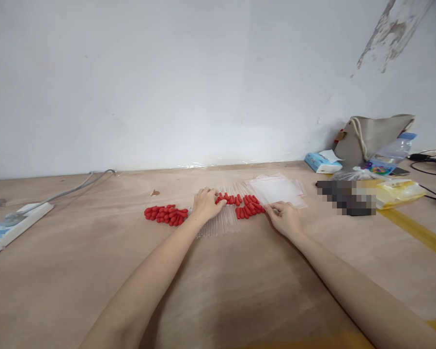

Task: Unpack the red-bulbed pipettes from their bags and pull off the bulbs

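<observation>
A row of clear thin tubes [221, 223] lies side by side on the wooden table, with red rubber bulbs [232, 199] across their upper part, like droppers. My left hand [206, 203] reaches over the left side of this row, its fingers and thumb curled around the bulbs there. What lies under the palm is hidden. To the right is a pile of red bulbs [250, 207]. At its right end my right hand [284, 217] pinches with thumb and fingers at a red bulb, mostly hidden. Another heap of red bulbs [166, 214] lies left of my left hand.
Clear plastic bags [278, 190] lie behind my right hand. Further right are a tissue pack [323, 161], a grey bag [378, 138], a plastic bottle [392, 155] and a yellow packet [399, 193]. A power strip [25, 218] with a cable is at left. A wall stands behind the table.
</observation>
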A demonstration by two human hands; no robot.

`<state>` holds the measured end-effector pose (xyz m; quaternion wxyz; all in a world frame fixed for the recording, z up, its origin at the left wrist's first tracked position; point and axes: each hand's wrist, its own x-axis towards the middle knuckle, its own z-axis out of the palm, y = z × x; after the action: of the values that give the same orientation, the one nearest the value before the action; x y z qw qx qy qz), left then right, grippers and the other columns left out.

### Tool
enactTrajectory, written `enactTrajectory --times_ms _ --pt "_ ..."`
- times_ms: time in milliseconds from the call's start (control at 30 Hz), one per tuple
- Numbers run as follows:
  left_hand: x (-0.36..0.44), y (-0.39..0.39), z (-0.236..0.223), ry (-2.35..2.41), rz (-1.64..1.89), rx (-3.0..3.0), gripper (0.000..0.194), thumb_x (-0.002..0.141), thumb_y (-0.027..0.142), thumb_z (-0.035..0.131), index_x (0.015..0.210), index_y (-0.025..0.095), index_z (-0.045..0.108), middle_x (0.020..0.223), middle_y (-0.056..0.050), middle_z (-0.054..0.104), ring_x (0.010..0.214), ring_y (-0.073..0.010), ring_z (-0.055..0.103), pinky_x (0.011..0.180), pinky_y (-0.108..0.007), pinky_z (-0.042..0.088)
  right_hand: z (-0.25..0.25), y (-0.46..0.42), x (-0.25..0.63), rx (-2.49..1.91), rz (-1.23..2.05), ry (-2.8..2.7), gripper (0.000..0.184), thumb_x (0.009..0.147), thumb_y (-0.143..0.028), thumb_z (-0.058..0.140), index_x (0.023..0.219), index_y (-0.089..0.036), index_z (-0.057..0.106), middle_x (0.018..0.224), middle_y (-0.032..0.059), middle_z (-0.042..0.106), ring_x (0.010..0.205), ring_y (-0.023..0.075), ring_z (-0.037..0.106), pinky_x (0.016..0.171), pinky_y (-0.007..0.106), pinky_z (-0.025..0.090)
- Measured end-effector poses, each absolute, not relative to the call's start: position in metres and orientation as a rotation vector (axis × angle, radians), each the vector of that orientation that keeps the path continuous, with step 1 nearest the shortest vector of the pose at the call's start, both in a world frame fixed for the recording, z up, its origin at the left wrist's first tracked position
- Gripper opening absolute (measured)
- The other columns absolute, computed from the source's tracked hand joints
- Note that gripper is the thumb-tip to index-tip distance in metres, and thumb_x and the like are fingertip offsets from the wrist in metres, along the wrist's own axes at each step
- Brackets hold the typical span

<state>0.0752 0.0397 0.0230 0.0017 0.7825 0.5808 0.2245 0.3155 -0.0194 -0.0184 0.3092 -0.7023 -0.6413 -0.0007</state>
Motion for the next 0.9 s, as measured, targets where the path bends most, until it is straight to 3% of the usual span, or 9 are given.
enactTrajectory --times_ms 300,500,667,833,900 --pt "0.084 0.053 0.02 1.843 0.751 2.408 0.02 0.074 0.031 0.055 0.06 0.017 0.06 0.076 -0.006 0.062 0.083 -0.0219 0.053 0.079 -0.037 0.035 -0.017 -0.021 0.313 -1.863 0.045 -1.616 0.03 0.08 -0.042 0.042 0.08 -0.025 0.067 0.082 0.0024 0.066 0.078 0.0185 0.053 0.072 0.031 0.03" --pt "0.07 0.034 0.023 1.825 0.997 2.294 0.028 0.082 0.031 0.044 0.07 0.015 0.063 0.076 -0.006 0.062 0.076 -0.0176 0.055 0.07 -0.032 0.04 -0.02 -0.022 0.312 -1.743 -0.074 -1.588 0.028 0.08 -0.04 0.044 0.076 -0.023 0.066 0.08 0.0034 0.065 0.079 0.0202 0.053 0.071 0.033 0.029" --pt "0.03 -0.011 0.015 1.537 1.298 2.297 0.021 0.081 0.032 0.048 0.075 0.018 0.063 0.073 -0.002 0.061 0.075 -0.0155 0.055 0.071 -0.029 0.042 -0.013 -0.034 0.297 -1.383 -0.307 -1.698 0.021 0.081 -0.033 0.049 0.086 -0.022 0.067 0.085 0.0059 0.063 0.081 0.0181 0.053 0.075 0.033 0.031" --pt "0.0 -0.044 0.003 1.268 1.183 2.445 0.016 0.083 0.027 0.049 0.087 0.021 0.064 0.082 -0.003 0.061 0.083 -0.0163 0.053 0.079 -0.033 0.038 0.005 -0.048 0.26 -0.973 -0.414 -2.088 0.031 0.08 -0.031 0.053 0.11 -0.024 0.058 0.111 0.0067 0.058 0.1 0.0195 0.05 0.087 0.037 0.03" --pt "-0.001 -0.047 0.003 1.258 1.146 2.495 0.016 0.083 0.025 0.049 0.087 0.022 0.064 0.083 -0.003 0.062 0.083 -0.0168 0.052 0.08 -0.035 0.036 0.008 -0.049 0.246 -0.88 -0.413 -2.184 0.031 0.081 -0.032 0.053 0.111 -0.023 0.056 0.106 0.0058 0.062 0.102 0.0197 0.049 0.091 0.039 0.026"
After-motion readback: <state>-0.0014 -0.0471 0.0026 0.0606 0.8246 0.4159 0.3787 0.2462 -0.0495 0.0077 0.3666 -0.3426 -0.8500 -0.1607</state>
